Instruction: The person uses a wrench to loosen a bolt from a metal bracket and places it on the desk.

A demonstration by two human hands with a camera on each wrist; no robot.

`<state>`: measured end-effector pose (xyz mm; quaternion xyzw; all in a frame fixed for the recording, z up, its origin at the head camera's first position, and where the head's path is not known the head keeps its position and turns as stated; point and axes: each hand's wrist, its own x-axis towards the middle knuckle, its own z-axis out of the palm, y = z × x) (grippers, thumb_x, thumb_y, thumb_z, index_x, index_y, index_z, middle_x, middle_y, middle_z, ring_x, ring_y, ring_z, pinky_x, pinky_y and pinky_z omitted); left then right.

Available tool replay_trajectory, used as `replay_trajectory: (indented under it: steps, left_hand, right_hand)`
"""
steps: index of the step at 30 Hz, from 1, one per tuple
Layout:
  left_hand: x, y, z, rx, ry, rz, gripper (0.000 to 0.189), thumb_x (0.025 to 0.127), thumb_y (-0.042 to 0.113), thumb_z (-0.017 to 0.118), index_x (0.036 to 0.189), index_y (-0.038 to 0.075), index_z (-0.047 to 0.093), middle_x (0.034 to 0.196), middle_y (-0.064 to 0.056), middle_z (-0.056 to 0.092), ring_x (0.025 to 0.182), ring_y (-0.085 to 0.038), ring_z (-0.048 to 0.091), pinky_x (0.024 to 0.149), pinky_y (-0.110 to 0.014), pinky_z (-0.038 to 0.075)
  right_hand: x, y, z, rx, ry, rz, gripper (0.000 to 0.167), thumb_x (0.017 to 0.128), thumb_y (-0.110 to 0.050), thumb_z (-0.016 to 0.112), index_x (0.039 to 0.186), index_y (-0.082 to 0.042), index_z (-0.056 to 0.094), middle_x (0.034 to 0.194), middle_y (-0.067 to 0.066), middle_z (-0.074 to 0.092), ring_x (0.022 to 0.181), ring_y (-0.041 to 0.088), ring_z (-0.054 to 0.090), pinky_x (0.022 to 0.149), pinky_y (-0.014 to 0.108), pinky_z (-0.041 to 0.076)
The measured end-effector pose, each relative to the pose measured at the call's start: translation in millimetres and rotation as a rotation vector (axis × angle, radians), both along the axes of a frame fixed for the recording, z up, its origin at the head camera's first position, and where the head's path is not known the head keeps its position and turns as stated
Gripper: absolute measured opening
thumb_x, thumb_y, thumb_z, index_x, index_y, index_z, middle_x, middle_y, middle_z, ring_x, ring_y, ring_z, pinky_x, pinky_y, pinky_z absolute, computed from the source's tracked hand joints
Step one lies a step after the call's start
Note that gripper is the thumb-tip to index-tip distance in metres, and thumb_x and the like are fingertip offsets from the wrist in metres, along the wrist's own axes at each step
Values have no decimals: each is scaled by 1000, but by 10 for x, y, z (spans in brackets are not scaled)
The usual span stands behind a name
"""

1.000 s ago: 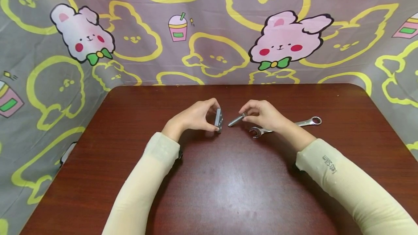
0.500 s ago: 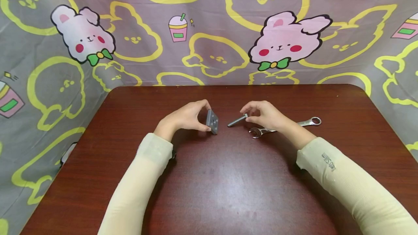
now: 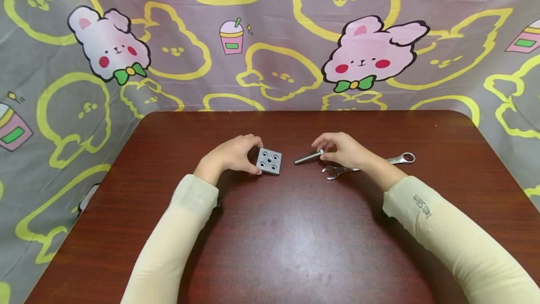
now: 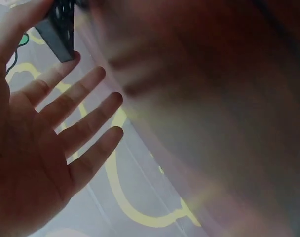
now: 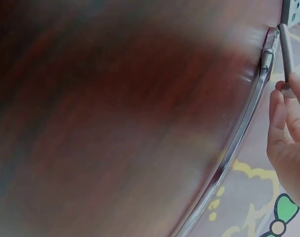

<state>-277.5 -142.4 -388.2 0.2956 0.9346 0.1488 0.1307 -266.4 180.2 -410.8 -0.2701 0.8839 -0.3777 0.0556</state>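
My left hand pinches a square grey metal plate by its left edge, between thumb and forefinger. Several round holes show in the plate's face, which is turned up toward the head camera. In the left wrist view the plate appears edge-on at the fingertips, and the other fingers are spread straight. My right hand pinches a long bolt by its head, with the threaded end pointing left at the plate. A gap separates bolt and plate. The bolt's thread shows clearly in the right wrist view.
A combination wrench lies on the table below my right hand, partly hidden by the wrist; its ring end sticks out to the right. The dark red wooden table ends at a patterned cloth backdrop.
My left hand has moved left and turned the plate from nearly edge-on to showing its holed face. The right hand has shifted slightly, with the bolt lying flatter in view.
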Motion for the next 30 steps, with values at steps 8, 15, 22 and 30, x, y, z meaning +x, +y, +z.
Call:
replay_trajectory:
  steps: [8,15,22,30]
  left_hand:
    - [16,27,-27,-115,57,-7,58,69,35,86,117,13,61,119,-5,60,111,-29,58,97,-42,49]
    - [37,63,4,-166,64,8,60,70,37,86,120,15,62,126,-6,57,118,-31,55,97,-46,50]
    - [52,39,-4,-158,9,61,62,73,38,85,126,20,60,137,-7,50,127,-32,48,100,-50,48]
    - [49,-52,20,-131,-34,34,65,75,36,83,131,14,57,144,-12,48,132,-34,48,106,-52,44]
  right_hand:
    - [-14,-1,-12,62,-1,-9,28,81,8,70,108,-1,68,96,13,72,87,25,69,81,39,53]
    - [-12,-15,-3,122,-1,-16,27,82,6,71,107,-3,69,97,12,72,87,23,68,78,33,51]
    - [-12,-32,-25,140,18,-19,25,83,7,69,107,-2,69,96,12,71,87,23,66,75,32,50]
    - [1,132,22,102,96,-49,22,90,-3,66,112,1,67,107,18,71,104,34,67,92,50,51]
